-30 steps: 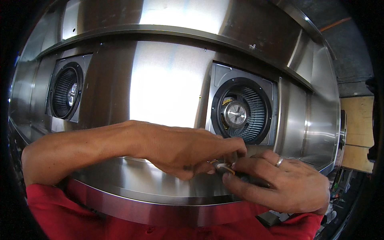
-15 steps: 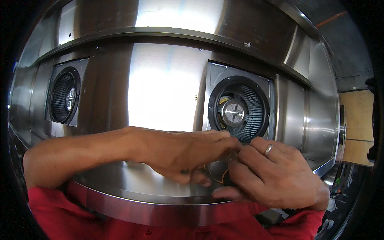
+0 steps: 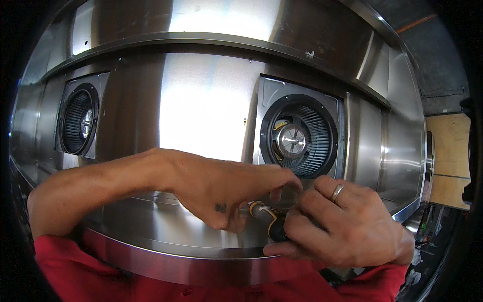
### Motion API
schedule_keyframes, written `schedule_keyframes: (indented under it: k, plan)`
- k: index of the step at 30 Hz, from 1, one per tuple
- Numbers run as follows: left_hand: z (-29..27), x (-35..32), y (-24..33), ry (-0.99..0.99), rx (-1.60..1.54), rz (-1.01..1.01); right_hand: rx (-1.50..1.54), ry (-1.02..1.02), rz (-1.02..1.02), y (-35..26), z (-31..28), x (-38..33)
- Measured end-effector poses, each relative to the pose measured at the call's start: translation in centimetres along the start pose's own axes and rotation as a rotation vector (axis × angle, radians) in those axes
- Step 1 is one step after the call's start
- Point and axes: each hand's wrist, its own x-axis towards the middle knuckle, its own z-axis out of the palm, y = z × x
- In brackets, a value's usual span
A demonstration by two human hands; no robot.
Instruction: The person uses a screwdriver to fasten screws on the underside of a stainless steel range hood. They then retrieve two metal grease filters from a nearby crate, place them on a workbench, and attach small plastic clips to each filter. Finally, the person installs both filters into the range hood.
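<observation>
My right hand (image 3: 342, 224), with a ring on one finger, is closed around a black-and-yellow screwdriver (image 3: 275, 224). Its handle disappears under the fingers, while the narrower end slants up to the left. My left hand (image 3: 226, 189) reaches across from the left with its back toward me. Its fingers stretch toward the right hand, apart from the thumb, and the screwdriver's narrow end lies in the gap beside the palm. Just beyond both hands is a round, black-rimmed blower fan (image 3: 293, 141) set in a square metal plate.
A second blower fan (image 3: 80, 121) sits in the steel panel at left. Overhead runs a long steel ledge (image 3: 216, 39). A curved steel edge (image 3: 181, 251) passes close in front of my red shirt. Wooden boards (image 3: 450, 151) stand at far right.
My left hand has drawn slightly back from the right hand, its thumb tucking under. More of the screwdriver now shows, its narrow end turned to the left.
</observation>
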Motion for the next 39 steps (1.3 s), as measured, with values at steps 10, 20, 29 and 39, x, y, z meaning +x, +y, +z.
schedule_keyframes:
  k: [10, 20, 29, 39]
  plan:
    - [0.6, -0.3, -0.2, 0.025, 0.198, -0.026, 0.033, -0.185, -0.07, 0.3, -1.2, 0.2]
    - [0.6, 0.1, 0.1, 0.104, 0.255, 0.113, -0.011, -0.247, -0.086, 0.6, -1.7, 0.6]
    - [0.7, 0.1, 0.0, 0.111, 0.282, 0.112, -0.043, -0.171, -0.057, 0.3, -1.1, 0.3]
    - [0.8, -0.1, 0.3, 0.12, 0.251, 0.075, -0.041, -0.058, -0.137, 0.7, -0.1, 0.5]
